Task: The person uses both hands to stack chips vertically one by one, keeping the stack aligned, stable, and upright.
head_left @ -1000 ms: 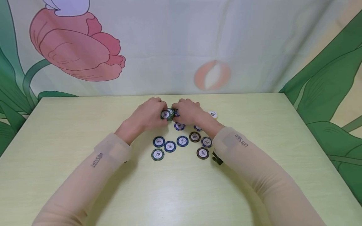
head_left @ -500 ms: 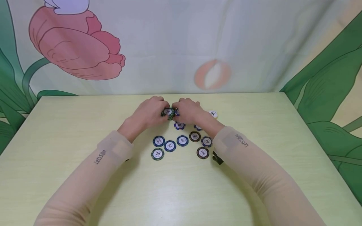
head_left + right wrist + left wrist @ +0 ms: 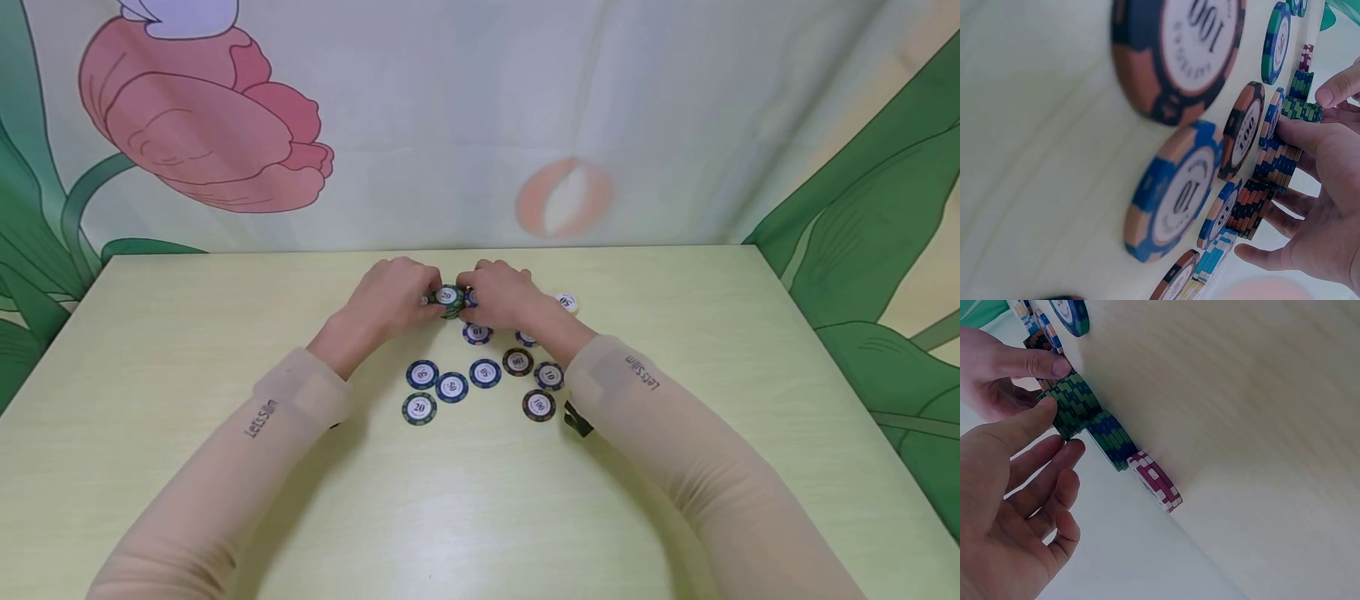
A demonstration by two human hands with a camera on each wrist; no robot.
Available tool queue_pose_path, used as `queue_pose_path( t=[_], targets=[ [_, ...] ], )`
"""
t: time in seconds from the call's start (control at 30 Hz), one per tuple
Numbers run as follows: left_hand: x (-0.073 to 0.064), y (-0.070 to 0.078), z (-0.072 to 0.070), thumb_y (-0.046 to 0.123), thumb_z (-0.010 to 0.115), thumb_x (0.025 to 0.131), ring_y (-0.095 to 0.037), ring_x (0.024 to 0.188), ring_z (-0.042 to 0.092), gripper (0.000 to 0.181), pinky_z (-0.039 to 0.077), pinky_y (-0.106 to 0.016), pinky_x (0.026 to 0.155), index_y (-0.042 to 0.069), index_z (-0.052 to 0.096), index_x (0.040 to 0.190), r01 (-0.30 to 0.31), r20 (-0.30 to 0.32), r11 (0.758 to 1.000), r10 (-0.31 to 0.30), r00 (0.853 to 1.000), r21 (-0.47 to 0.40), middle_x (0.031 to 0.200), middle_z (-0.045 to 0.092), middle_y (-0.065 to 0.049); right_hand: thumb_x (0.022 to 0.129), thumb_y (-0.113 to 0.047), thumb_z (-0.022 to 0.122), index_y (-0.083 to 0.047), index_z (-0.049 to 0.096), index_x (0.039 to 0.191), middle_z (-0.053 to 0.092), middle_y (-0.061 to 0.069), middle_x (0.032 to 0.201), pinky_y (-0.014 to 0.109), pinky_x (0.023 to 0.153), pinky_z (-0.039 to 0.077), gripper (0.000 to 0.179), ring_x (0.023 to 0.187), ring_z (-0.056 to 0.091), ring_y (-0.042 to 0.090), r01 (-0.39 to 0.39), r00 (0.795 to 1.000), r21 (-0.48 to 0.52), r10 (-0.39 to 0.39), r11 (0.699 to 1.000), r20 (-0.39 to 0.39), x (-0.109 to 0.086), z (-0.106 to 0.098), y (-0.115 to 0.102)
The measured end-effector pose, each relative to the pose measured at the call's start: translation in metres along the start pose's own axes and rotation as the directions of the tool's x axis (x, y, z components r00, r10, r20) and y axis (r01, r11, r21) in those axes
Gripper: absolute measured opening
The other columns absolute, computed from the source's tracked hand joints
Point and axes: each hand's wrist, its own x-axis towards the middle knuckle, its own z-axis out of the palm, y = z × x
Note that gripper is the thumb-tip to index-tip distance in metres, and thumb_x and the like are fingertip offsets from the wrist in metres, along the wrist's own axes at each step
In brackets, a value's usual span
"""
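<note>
A stack of green poker chips [image 3: 447, 298] with a 20 on top stands near the table's far edge. My left hand [image 3: 393, 298] grips its left side, thumb [image 3: 1044, 412] in front and fingers behind. From the other side my right hand [image 3: 501, 297] has its thumb where the green stack meets a stack of blue-and-tan poker chips [image 3: 1277, 164], its fingers behind. In the left wrist view, a blue-green stack [image 3: 1110, 439] and a short purple-and-white stack [image 3: 1155, 481] continue the row. The right wrist view shows black-and-orange [image 3: 1250, 207] and light-blue [image 3: 1213, 257] stacks beyond.
Single chips lie in front of the row, among them a green 20 chip [image 3: 419, 408], a blue 50 chip [image 3: 485, 373] and a 100 chip [image 3: 539, 405]. Behind the table [image 3: 480, 508] hangs a printed curtain [image 3: 420, 125].
A green 20 chip in my left hand has moved right and now sits flush on the green stack. My left hand has since shifted slightly left. My right hand stays in place.
</note>
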Motion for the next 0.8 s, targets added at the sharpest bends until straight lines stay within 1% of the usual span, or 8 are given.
queue_pose_path(
  t=[0.4, 0.6, 0.8],
  targets=[
    [0.0011, 0.001, 0.0024, 0.02, 0.081, 0.091, -0.025, 0.083, 0.065, 0.024, 0.054, -0.038, 0.079, 0.001, 0.076, 0.106, -0.029, -0.007, 0.999, 0.03, 1.0, 0.032, 0.097, 0.075, -0.012, 0.099, -0.038, 0.068, -0.02, 0.058, 0.145, 0.057, 0.009, 0.133, 0.059, 0.093, 0.045, 0.051, 0.116, 0.054, 0.029, -0.002, 1.0, 0.003, 0.002, 1.0, 0.001, 0.0001, -0.0009, -0.0006],
    [0.0019, 0.0017, 0.004, 0.019, 0.08, 0.092, -0.026, 0.083, 0.064, 0.024, 0.054, -0.039, 0.079, 0.001, 0.076, 0.107, -0.028, -0.011, 0.998, 0.028, 1.0, 0.055, 0.096, 0.075, -0.012, 0.099, -0.039, 0.068, -0.02, 0.056, 0.147, 0.056, 0.009, 0.134, 0.059, 0.094, 0.044, 0.052, 0.118, 0.053, 0.029, -0.007, 1.0, 0.004, 0.007, 1.0, 0.005, -0.0001, -0.0015, -0.0007],
    [0.0009, 0.001, 0.0054, 0.021, 0.08, 0.092, -0.026, 0.083, 0.064, 0.027, 0.054, -0.038, 0.079, 0.001, 0.074, 0.11, -0.025, -0.009, 0.998, 0.026, 1.0, 0.064, 0.098, 0.074, -0.012, 0.1, -0.039, 0.067, -0.02, 0.056, 0.147, 0.056, 0.009, 0.135, 0.058, 0.095, 0.044, 0.053, 0.118, 0.053, 0.029, -0.012, 1.0, 0.007, 0.012, 1.0, 0.01, -0.0006, -0.0009, -0.0007]
  ],
)
